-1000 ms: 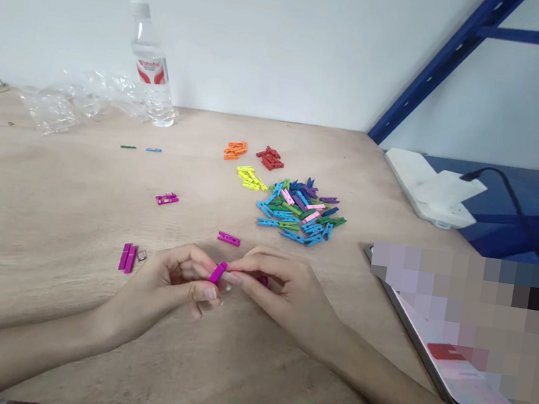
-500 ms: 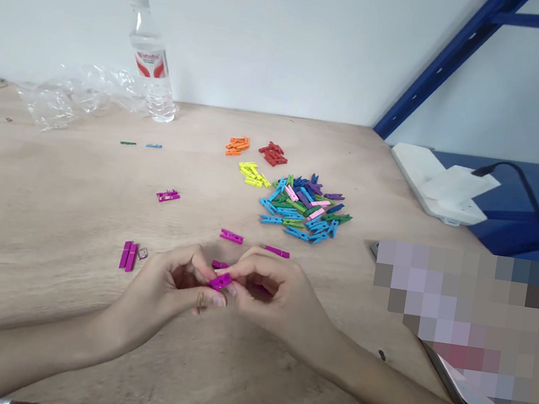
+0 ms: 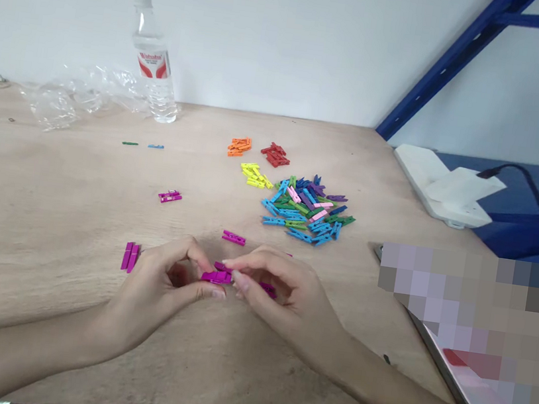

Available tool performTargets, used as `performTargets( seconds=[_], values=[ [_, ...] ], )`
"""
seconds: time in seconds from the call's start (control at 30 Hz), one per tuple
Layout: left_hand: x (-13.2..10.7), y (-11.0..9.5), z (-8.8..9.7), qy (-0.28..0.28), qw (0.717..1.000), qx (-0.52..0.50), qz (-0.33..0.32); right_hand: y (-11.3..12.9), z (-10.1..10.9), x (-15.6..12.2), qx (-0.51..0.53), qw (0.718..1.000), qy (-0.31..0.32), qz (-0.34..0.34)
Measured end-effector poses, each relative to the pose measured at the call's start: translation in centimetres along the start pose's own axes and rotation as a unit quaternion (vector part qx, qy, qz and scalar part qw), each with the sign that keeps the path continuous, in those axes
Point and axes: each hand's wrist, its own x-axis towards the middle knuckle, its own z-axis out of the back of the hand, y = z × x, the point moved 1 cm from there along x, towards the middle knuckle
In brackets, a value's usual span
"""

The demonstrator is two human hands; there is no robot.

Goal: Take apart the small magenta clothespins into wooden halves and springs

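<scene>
A magenta wooden clothespin [image 3: 216, 277] lies level between my hands, pinched by my left hand [image 3: 163, 281] at thumb and fingertip. The fingertips of my right hand [image 3: 281, 297] press its right end. A second magenta clothespin [image 3: 267, 289] shows below my right fingers, partly hidden. I cannot tell whether it is held. Nearby on the wooden table [image 3: 73, 201], another magenta clothespin [image 3: 234, 238] lies just above my hands. Two more magenta clothespins [image 3: 129, 257] sit left of my left hand.
A mixed heap of coloured clothespins [image 3: 306, 210] lies ahead, with orange [image 3: 240, 147], red [image 3: 276, 155] and yellow [image 3: 254, 175] groups behind it. A water bottle [image 3: 153, 58] and crumpled plastic [image 3: 84, 96] stand at the back. A pixelated device [image 3: 461, 336] lies at right.
The clothespin between my hands has turned from tilted to nearly level. The clothespin near my right hand's knuckles is now almost hidden behind that hand.
</scene>
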Motion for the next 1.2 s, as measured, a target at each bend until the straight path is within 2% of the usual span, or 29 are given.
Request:
performTargets(
  seconds=[0.13,0.23,0.3,0.4,0.5,0.67,0.8,0.9,1.03,1.2],
  values=[
    [0.1,0.1,0.5,-0.023,0.994,0.099,-0.045,0.4,0.4,-0.1,0.042,0.998,0.045,-0.004],
    [-0.1,-0.2,0.4,-0.020,0.989,0.132,-0.065,0.1,0.2,0.0,-0.002,0.999,0.038,0.027],
    [-0.1,-0.3,0.3,-0.009,0.990,0.125,-0.058,-0.1,0.1,0.0,-0.037,0.999,0.017,0.035],
    [0.0,-0.2,0.2,0.036,0.995,0.089,-0.035,-0.2,0.3,0.1,-0.063,0.997,-0.011,0.040],
    [0.2,-0.2,0.4,0.068,0.992,0.098,-0.035,-0.3,0.7,0.2,-0.065,0.997,-0.006,0.042],
    [0.3,-0.5,0.8,0.077,0.986,0.124,-0.079,-0.7,0.7,0.2,-0.063,0.997,0.023,0.023],
    [0.0,-0.6,0.8,0.056,0.982,0.153,-0.097,-0.9,0.5,0.1,-0.072,0.997,0.028,0.028],
    [0.0,-0.5,0.8,0.056,0.984,0.148,-0.086,-1.0,0.6,0.1,-0.073,0.996,0.030,0.035],
    [0.1,-0.4,0.7,0.089,0.989,0.111,-0.048,-1.1,0.6,0.2,-0.074,0.995,0.043,0.046],
    [0.2,-0.3,0.7,0.095,0.989,0.099,-0.054,-1.0,0.5,0.1,-0.107,0.992,0.022,0.068]
  ],
)
